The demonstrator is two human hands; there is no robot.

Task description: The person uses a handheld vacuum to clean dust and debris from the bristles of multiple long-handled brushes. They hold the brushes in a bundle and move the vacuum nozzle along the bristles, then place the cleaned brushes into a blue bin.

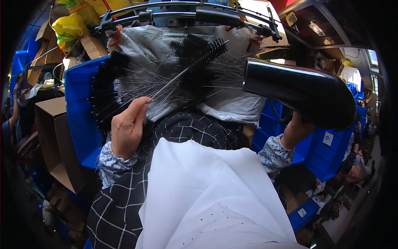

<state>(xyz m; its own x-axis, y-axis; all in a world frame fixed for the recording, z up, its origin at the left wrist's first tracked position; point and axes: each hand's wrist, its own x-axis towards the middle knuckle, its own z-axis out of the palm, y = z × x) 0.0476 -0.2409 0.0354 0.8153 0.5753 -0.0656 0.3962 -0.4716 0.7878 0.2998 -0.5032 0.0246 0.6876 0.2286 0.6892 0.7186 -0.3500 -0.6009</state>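
Note:
My left hand (pixel 128 126) pinches the twisted wire end of a bottle brush (pixel 203 58), whose black bristle head points up and to the right. Beneath it, many more black bottle brushes (pixel 110 81) lie in loose heaps on a white woven sheet (pixel 145 45), their thin wire stems crossing one another. At the right, my right hand (pixel 296 130) is below a wide, glossy black curved pipe (pixel 302 89). The pipe covers its fingers, so whether they grip anything cannot be seen.
Blue plastic bins (pixel 78 120) stand to the left and right. An open cardboard box (pixel 54 137) is at the left, near a yellow plastic bag (pixel 68 31). A metal rail (pixel 174 15) runs across the far side. Checked black cloth and a white cloth (pixel 207 191) cover my lap.

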